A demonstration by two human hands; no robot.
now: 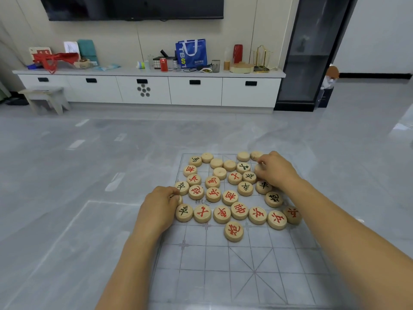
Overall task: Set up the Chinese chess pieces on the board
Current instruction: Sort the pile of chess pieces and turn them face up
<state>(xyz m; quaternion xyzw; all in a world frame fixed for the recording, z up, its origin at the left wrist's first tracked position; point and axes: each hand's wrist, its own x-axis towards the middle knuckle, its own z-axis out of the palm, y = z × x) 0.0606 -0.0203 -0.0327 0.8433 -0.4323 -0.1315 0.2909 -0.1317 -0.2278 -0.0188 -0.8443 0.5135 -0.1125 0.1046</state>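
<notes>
A clear chess board (pixel 214 271) with a faint grid lies on the grey floor. Several round wooden chess pieces (pixel 230 197) with red or black characters are heaped on its far half; some lie face down. One red piece (pixel 233 231) sits alone, nearest to me. My left hand (pixel 159 209) rests at the heap's left edge, fingers closed around a piece (pixel 178 199) that is mostly hidden. My right hand (pixel 277 171) is at the heap's far right, fingertips pinching a blank-sided piece (pixel 258 168).
The board's near half shows only grid lines. A long white cabinet (pixel 147 90) with clutter on top lines the far wall under a dark screen. A small stool (pixel 44 98) stands at the left, a dark glass cabinet (pixel 312 52) at the right.
</notes>
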